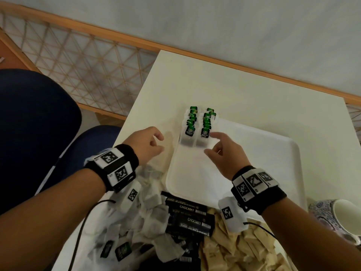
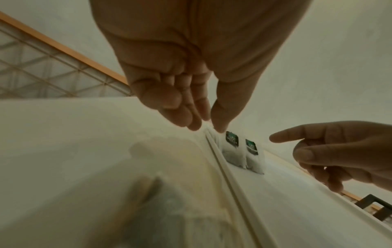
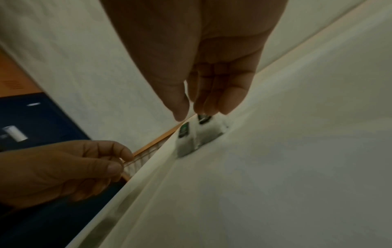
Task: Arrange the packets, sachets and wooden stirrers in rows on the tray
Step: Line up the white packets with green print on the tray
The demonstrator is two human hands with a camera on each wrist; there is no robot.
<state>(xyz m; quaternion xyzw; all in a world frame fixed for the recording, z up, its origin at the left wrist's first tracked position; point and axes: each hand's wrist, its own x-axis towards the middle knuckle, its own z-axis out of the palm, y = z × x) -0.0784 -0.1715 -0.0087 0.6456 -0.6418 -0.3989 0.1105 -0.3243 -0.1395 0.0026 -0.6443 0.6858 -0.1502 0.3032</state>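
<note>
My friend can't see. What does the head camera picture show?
Two rows of green-tagged tea bags lie on a white tray. The right hand hovers beside them, the left hand off the tray. Loose tea bags, black CHOCMET sachets and brown packets pile nearer.

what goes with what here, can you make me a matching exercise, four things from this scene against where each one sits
Things:
1. green-tagged tea bags
2. black Chocmet sachets
3. patterned mug
4. left hand

Places:
A. right edge of the table, beside the tray
B. two rows at the tray's far left corner
C. over the table, left of the tray
D. loose pile just off the tray's near edge

Pairs: 1-B, 2-D, 3-A, 4-C
</note>
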